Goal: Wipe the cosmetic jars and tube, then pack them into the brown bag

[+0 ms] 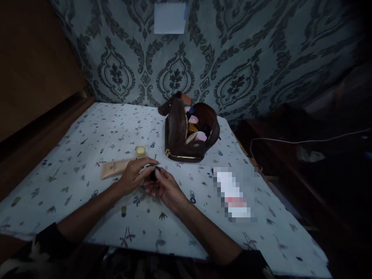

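Note:
My left hand (134,176) and my right hand (166,187) meet over the table around a small dark, rounded object (153,175). The fingers of both are closed on it, and they hide much of it, so its kind does not show. Beside my left hand lies a beige squeeze tube (114,168), partly covered by that hand. Just beyond the tube sits a small pale-yellow round container (140,150). Farther back stands a brown cosmetic bag (177,133), unzipped, with pink, gold, blue and dark items inside.
A white patterned cloth (95,217) covers the table. To the right lies a pixelated rectangular item (234,195). Wallpaper with a white plate (170,18) rises behind. A brown wooden panel (35,66) borders the left, and a white cable (290,142) runs at right.

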A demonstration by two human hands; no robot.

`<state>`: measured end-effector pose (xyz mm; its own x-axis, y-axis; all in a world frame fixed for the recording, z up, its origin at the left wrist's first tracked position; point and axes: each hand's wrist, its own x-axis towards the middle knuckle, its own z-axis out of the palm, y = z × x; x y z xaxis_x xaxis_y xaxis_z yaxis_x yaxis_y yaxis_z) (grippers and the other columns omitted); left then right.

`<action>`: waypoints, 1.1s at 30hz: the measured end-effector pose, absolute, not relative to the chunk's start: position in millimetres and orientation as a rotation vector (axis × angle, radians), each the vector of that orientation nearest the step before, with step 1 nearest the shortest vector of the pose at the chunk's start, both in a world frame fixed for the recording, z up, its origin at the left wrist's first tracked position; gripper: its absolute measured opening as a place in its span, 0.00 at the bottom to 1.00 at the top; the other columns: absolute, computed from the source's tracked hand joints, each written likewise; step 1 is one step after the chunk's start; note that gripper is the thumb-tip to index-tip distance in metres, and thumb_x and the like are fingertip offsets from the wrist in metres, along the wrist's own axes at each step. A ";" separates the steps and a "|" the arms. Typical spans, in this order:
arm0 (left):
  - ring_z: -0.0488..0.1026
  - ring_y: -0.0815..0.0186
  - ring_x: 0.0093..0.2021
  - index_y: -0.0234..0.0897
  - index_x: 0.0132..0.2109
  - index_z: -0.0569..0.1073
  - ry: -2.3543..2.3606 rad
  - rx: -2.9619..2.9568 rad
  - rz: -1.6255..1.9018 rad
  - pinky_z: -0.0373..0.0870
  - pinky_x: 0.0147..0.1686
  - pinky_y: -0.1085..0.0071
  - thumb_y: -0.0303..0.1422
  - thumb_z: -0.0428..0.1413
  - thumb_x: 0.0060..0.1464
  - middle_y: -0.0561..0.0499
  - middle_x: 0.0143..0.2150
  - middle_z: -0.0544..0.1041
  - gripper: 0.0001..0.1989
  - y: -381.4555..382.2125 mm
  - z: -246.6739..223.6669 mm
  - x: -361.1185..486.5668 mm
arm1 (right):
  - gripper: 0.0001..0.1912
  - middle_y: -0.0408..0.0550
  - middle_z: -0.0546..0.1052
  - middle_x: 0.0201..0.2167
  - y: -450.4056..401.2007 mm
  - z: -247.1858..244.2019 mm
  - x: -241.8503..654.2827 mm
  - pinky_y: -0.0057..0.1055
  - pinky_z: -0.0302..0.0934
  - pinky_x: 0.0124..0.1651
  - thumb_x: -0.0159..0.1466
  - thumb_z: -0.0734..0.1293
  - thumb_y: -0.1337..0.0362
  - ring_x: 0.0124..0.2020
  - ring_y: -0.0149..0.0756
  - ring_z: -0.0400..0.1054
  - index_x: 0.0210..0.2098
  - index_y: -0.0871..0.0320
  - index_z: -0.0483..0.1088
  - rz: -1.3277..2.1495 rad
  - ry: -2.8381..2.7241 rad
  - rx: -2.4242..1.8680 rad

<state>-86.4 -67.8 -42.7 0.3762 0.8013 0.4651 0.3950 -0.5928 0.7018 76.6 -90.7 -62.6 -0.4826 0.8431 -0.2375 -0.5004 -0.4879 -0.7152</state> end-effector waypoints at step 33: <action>0.80 0.57 0.49 0.39 0.57 0.72 1.234 2.245 1.137 0.78 0.46 0.66 0.42 0.49 0.65 0.45 0.51 0.81 0.19 -72.5 -60.4 -78.4 | 0.20 0.44 0.75 0.40 -85.4 -44.2 93.6 0.30 0.67 0.41 0.51 0.77 0.63 0.38 0.34 0.72 0.43 0.52 0.73 1.347 -1.006 -0.889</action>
<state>-78.4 -72.5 -60.4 0.3034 0.8201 0.4852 0.5501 -0.5665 0.6136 93.6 -85.4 -44.2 -0.0354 0.9975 0.0616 -0.3420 0.0458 -0.9386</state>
